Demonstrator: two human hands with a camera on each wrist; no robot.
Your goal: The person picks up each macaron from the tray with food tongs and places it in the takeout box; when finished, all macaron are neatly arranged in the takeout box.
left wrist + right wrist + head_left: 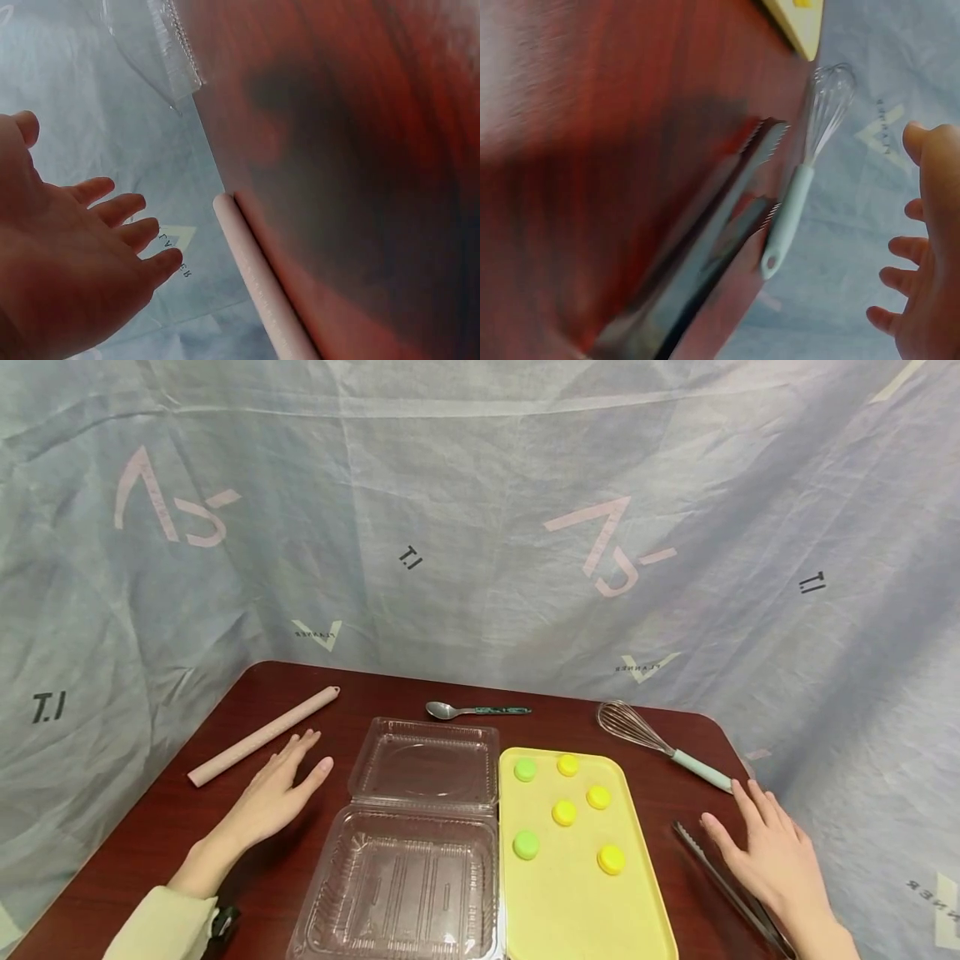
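My left hand (272, 793), fingers extended and holding nothing, hovers between a pale pink rolling pin (264, 737) and a clear plastic clamshell box (423, 806) whose lid lies folded back. On the right, my right hand (776, 852) is also empty with its fingers spread. It is above and beside a pair of dark tongs (723, 885), with the pale green handle of a whisk (701, 770) just past its fingertips. Between the hands, a yellow tray (577, 914) bears several yellow macarons (564, 812) and two green macarons (526, 844).
A spoon (477, 711) with a patterned green handle lies behind the box. Everything stands on a dark red wooden table (390, 697) with rounded far corners. Grey printed cloth (480, 527) hangs behind it and along both sides.
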